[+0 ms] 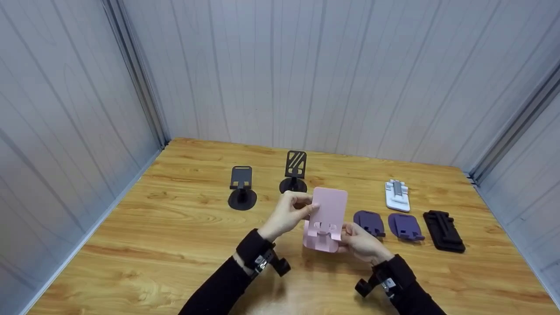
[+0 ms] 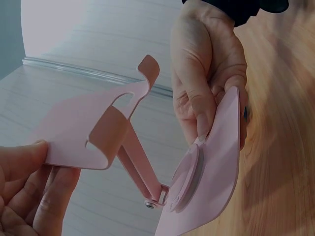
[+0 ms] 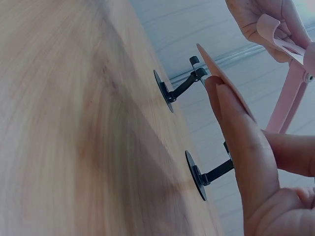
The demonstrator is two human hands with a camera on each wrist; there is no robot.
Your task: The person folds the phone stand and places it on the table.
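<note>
A pink folding phone stand (image 1: 330, 205) is held up above the table between both hands, unfolded so that its back plate and base stand apart. My left hand (image 1: 286, 214) pinches the side edge of the back plate between thumb and fingers. On the other side, my right hand (image 1: 361, 243) grips the edge of the base plate (image 2: 216, 172), its thumb lying on the upper face in the left wrist view. A hinged arm (image 2: 142, 164) joins the two plates. Two curled lips (image 2: 109, 130) show at the back plate's lower edge.
Two unfolded black phone stands, one solid (image 1: 242, 186) and one slotted (image 1: 295, 168), stand towards the back. To the right lie folded stands: a white one (image 1: 397, 197), two purple ones (image 1: 369, 222) and a black one (image 1: 444, 232). Pale panel walls (image 1: 280, 78) enclose the wooden table (image 1: 144, 245).
</note>
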